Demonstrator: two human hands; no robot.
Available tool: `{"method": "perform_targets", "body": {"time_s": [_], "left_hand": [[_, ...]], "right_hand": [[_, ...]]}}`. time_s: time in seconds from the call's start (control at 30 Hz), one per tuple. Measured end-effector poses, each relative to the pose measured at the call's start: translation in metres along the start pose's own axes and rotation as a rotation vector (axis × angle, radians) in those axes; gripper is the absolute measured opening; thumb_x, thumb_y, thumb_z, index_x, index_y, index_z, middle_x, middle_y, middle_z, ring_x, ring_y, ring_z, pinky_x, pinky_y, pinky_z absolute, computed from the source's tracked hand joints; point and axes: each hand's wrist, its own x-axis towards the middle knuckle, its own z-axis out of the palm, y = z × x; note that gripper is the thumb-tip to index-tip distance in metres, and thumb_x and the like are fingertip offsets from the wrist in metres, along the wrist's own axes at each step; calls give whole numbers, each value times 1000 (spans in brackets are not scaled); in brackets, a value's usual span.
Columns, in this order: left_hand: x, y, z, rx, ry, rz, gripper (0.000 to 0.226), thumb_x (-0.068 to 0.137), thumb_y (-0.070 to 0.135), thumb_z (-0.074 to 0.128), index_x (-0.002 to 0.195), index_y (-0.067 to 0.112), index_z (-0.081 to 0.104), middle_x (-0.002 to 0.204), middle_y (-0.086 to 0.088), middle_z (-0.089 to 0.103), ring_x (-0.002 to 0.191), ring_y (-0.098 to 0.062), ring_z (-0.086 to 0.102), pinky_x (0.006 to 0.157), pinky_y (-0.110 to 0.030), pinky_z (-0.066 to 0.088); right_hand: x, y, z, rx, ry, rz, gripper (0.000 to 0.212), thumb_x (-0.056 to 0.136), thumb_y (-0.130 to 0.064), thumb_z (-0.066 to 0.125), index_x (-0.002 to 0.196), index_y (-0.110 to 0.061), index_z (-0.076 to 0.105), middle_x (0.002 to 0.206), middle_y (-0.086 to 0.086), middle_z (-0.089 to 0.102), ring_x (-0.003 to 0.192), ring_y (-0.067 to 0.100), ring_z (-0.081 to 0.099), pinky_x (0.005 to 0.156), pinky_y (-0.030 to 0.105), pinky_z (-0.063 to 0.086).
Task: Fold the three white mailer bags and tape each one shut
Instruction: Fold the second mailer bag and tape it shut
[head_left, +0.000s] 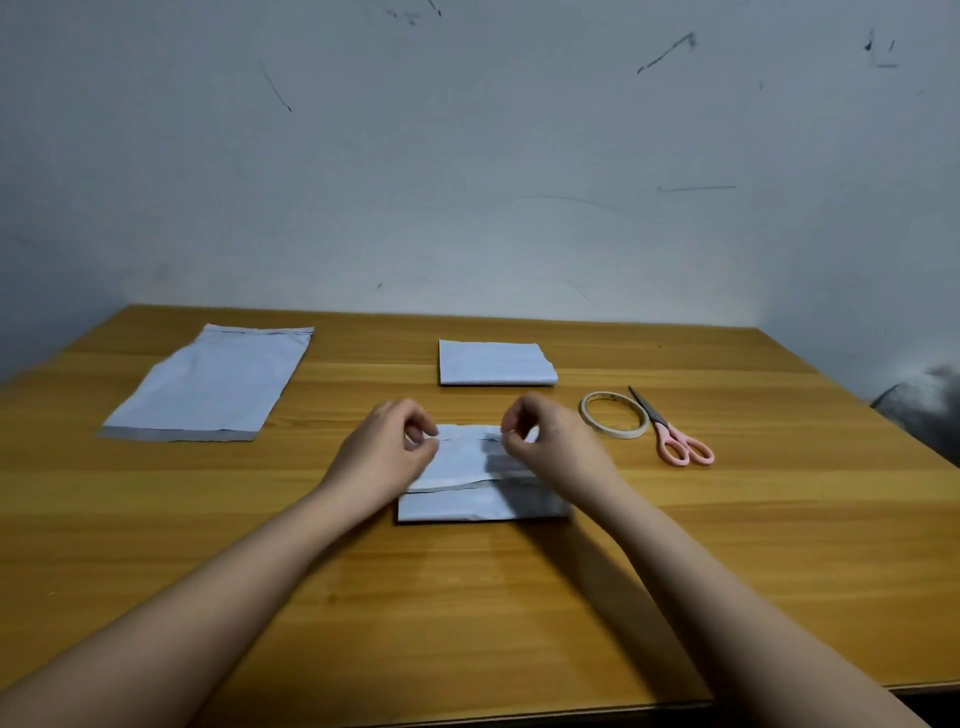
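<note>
A partly folded white mailer bag (470, 483) lies at the table's middle, its top flap lifted over the lower layer. My left hand (387, 449) pinches the flap's far left edge and my right hand (550, 441) pinches its far right edge. A folded mailer bag (496, 362) lies flat behind them. A third mailer bag (208, 384) lies unfolded at the far left. A roll of clear tape (614, 414) sits to the right of my right hand.
Pink-handled scissors (672, 434) lie just right of the tape roll, blades pointing away. The wooden table (467, 597) ends at a wall behind and drops off at the right. A dark object (924, 405) shows past the right edge.
</note>
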Motion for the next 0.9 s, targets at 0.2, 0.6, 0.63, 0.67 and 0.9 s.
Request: {"method": "perform_targets", "body": {"time_s": [0.2, 0.6, 0.63, 0.67, 0.9], "left_hand": [[-8, -19, -24, -65, -108, -232, 14, 89, 27, 62, 93, 19, 50, 75, -3, 62, 65, -16, 55, 62, -33, 44], [-19, -24, -25, -437, -224, -339, 37, 76, 13, 77, 98, 16, 47, 78, -8, 73, 47, -8, 47, 53, -24, 40], [-19, -23, -25, -460, -221, -352, 38, 76, 11, 77, 99, 14, 48, 77, -8, 72, 47, -8, 46, 51, -22, 39], [-19, -22, -25, -477, -215, -366, 38, 76, 10, 77, 101, 13, 48, 76, -7, 71, 48, -9, 46, 49, -20, 39], [-18, -18, -28, -523, -214, -395, 25, 84, 16, 70, 97, 14, 48, 57, 5, 66, 43, -7, 43, 44, -23, 28]], "right_hand": [[6, -34, 35, -14, -192, -312, 8, 82, -22, 68, 90, -20, 68, 88, -8, 54, 82, 6, 46, 73, 20, 37], [-1, -28, 62, -89, -136, -407, 26, 78, -33, 70, 101, -23, 62, 96, -6, 58, 95, 17, 49, 83, 37, 43], [-2, -27, 64, -92, -115, -416, 26, 78, -33, 69, 101, -22, 62, 95, -6, 59, 93, 17, 49, 81, 37, 43], [-2, -27, 65, -96, -91, -429, 25, 78, -32, 69, 99, -20, 63, 94, -5, 59, 91, 18, 50, 79, 37, 44], [-4, -27, 72, -255, 196, -532, 10, 75, -28, 69, 79, -19, 66, 73, -4, 60, 66, 22, 57, 55, 32, 39]]}}
